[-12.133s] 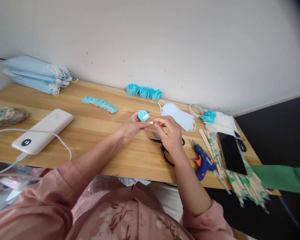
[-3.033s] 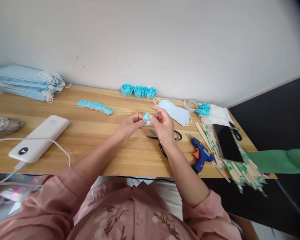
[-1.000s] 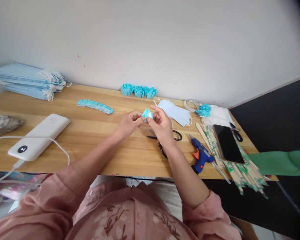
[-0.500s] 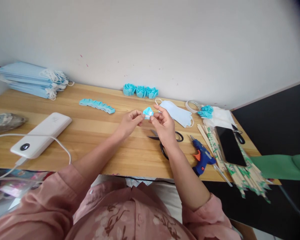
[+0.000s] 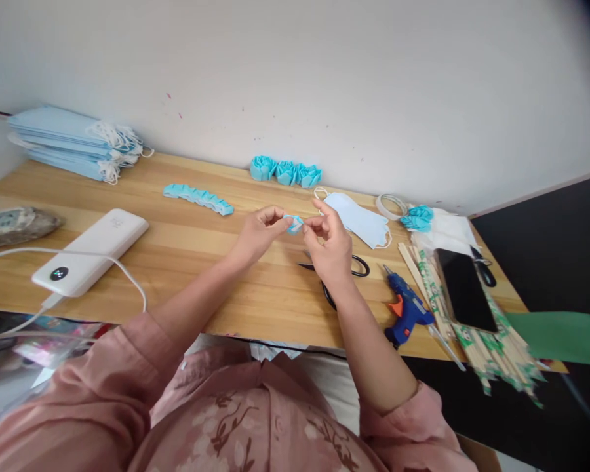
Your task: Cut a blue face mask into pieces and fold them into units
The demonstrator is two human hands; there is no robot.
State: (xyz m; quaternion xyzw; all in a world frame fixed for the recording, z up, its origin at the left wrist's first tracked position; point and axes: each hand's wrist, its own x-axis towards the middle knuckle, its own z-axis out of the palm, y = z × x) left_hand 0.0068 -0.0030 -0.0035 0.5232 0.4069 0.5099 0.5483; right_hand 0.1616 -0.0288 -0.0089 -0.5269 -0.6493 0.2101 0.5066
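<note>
Between my two hands is a small folded blue-and-white piece [image 5: 295,224], held above the table. My left hand [image 5: 263,233] pinches its left side between thumb and fingers. At its right side, my right hand [image 5: 329,242] grips it with thumb and fingertip, index finger raised. Partly hidden under my right wrist lie black-handled scissors [image 5: 360,265]. Behind my hands stands a row of three blue fabric flowers [image 5: 286,172]. A pleated blue strip [image 5: 197,198] lies to the left, and a flat light-blue face mask [image 5: 358,218] lies to the right.
A stack of face masks [image 5: 73,141] and a white power bank [image 5: 91,252] with its cable are on the left. To the right are a blue glue gun [image 5: 407,308], a tape roll [image 5: 392,206], another blue flower [image 5: 417,217], wrapped chopsticks [image 5: 501,360] and a phone [image 5: 465,288].
The piece between my hands has turned and folded over, so less of its blue face shows. My view has shifted slightly; the things on the table have stayed put.
</note>
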